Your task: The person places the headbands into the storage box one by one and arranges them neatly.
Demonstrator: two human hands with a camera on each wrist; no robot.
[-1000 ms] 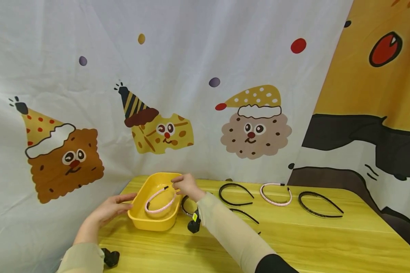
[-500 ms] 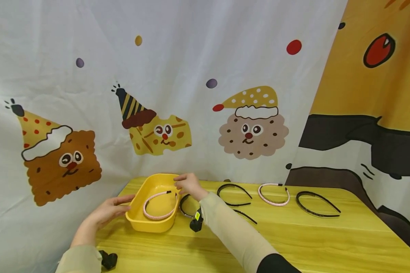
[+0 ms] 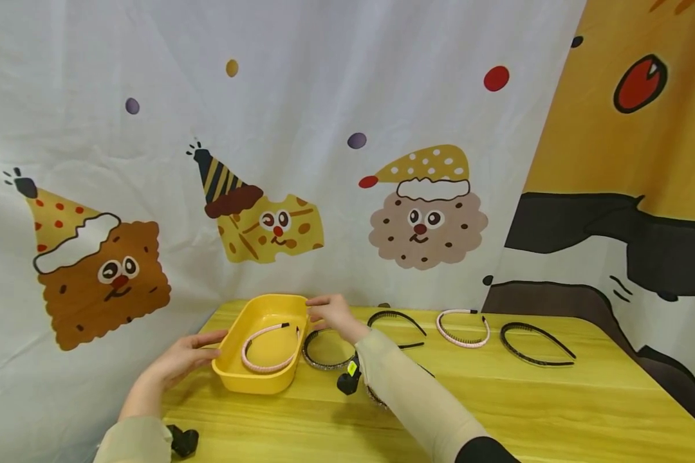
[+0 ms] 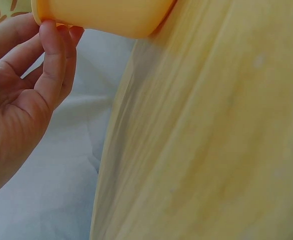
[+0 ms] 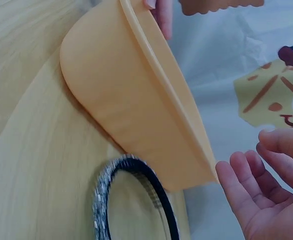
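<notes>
A yellow plastic basin (image 3: 260,384) stands at the left of the table with one pink headband (image 3: 266,368) lying inside. My left hand (image 3: 179,362) pinches the basin's left rim, thumb and fingers on either side of it in the left wrist view. Beside the right rim is my right hand (image 3: 334,315), its fingers loosely bent and holding nothing. In the right wrist view a small gap shows between those fingertips and the basin. A dark headband with a glittery outer face (image 5: 101,200) lies right against the basin's right side, below the right hand.
Farther right on the wooden table (image 3: 556,411) lie a black headband (image 3: 402,314), a pink headband with comb teeth (image 3: 466,344) and another black headband (image 3: 533,361). My right forearm partly covers more headbands, including a glittery one (image 3: 376,397). A printed curtain (image 3: 347,77) hangs behind.
The pink headband has settled lower inside the basin. My right hand has let go of it and moved right, off the basin's rim. My left hand stays at the left rim.
</notes>
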